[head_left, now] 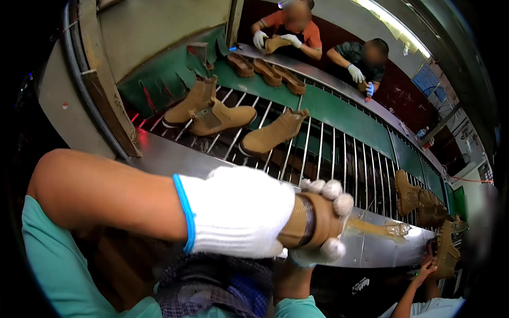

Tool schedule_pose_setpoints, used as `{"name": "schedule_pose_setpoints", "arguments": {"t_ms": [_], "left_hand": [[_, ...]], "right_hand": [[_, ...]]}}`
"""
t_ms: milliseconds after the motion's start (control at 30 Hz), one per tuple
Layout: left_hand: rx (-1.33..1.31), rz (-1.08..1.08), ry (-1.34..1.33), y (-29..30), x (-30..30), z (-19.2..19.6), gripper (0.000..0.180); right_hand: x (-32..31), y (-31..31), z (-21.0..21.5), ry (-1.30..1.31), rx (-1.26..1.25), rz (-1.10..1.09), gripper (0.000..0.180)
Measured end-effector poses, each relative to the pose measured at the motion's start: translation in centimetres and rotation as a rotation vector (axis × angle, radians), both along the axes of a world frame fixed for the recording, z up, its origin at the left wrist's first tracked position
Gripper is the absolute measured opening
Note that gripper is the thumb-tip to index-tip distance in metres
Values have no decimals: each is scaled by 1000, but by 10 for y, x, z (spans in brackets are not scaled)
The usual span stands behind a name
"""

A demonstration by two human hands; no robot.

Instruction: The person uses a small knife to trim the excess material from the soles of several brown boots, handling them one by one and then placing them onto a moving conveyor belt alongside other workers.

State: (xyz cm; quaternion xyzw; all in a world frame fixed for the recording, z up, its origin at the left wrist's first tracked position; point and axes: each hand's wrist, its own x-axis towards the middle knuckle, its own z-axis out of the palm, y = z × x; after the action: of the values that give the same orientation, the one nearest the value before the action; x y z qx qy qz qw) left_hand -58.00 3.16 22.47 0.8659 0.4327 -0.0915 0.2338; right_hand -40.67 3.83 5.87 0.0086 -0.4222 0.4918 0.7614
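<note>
In front of me is a tan ankle boot (293, 229) with a dark band and a brown sole piece (324, 220) at its end. My left hand (244, 212), in a white knit glove with a blue cuff, is closed around the boot's tan part; its fingers are mostly hidden. My right hand (335, 248), also gloved, comes up from below and behind. Its fingertips curl round the sole end, and the palm is hidden behind the boot. Beyond my hands, three tan ankle boots (222, 117) lie on a rack of metal rods (318, 153).
Three brown soles (268, 72) lie on the green belt (339, 114). Two gloved people (297, 26) handle footwear across the line. More boots (407, 193) stand at right, where another person's hand (427, 269) holds one. A metal ledge (371, 249) with a glue-like smear (379, 228) borders the rack.
</note>
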Motion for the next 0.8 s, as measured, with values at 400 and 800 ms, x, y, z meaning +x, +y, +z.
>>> {"name": "schedule_pose_setpoints", "arguments": {"t_ms": [400, 800], "left_hand": [[-13, -92, 51, 13, 9, -6, 64], [407, -99, -932, -7, -6, -87, 69]], "right_hand": [[24, -1, 1, -216, 55, 42, 68], [87, -61, 17, -587, -252, -123, 68]]}}
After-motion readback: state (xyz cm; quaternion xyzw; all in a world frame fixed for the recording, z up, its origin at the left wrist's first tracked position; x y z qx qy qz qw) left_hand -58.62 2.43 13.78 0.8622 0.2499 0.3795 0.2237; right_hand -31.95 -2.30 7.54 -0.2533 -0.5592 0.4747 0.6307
